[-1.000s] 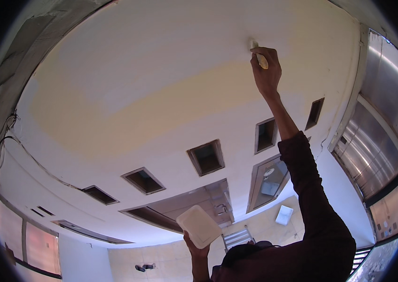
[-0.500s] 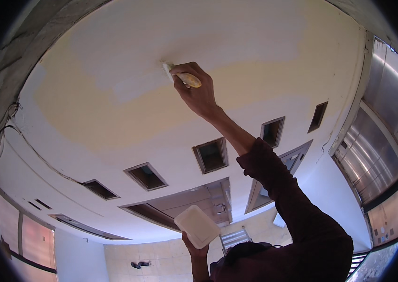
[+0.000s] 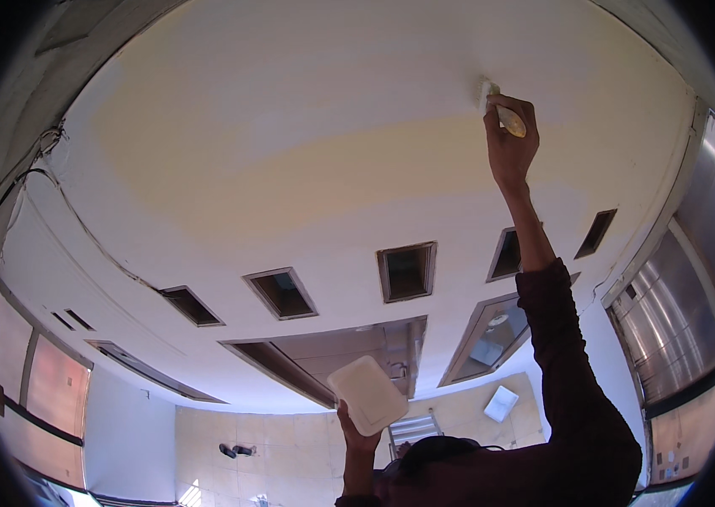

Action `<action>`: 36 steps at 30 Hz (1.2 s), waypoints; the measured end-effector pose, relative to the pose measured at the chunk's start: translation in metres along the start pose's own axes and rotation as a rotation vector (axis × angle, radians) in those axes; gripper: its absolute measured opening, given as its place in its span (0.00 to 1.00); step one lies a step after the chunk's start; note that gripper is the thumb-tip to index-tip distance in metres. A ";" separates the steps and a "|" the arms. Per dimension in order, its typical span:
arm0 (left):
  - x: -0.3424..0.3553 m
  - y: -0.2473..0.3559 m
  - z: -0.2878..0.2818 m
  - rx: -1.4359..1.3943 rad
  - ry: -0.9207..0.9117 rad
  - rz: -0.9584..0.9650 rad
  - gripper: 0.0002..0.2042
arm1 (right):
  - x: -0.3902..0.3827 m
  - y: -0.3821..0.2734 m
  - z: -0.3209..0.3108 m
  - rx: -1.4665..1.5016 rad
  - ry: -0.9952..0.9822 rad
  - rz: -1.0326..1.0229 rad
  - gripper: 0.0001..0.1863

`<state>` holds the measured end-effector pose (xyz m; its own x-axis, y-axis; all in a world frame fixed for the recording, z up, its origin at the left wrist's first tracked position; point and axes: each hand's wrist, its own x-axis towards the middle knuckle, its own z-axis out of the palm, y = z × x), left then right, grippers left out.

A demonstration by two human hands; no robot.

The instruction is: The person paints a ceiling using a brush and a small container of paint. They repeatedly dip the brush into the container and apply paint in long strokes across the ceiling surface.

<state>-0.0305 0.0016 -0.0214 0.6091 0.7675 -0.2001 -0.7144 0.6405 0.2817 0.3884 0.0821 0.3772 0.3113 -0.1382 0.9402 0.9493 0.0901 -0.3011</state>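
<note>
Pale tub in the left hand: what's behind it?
Around the tub show a door and tiled floor; the left hand grips the tub's lower-left edge. Whatever lies directly behind the tub is covered and cannot be seen.

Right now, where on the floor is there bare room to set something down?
In the picture, tiled floor shows bare between the dark shoes and left hand. It looks crowded around the metal ladder, partly hidden.
</note>
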 end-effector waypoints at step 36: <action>-0.036 0.027 -0.024 -0.061 0.013 0.155 0.36 | -0.036 -0.077 0.060 -0.002 0.001 -0.046 0.08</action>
<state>-0.0804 -0.0079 -0.0290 0.4860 0.8571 -0.1709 -0.8192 0.5149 0.2527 0.3013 0.1390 0.3763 0.2672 -0.1430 0.9530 0.9628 0.0813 -0.2578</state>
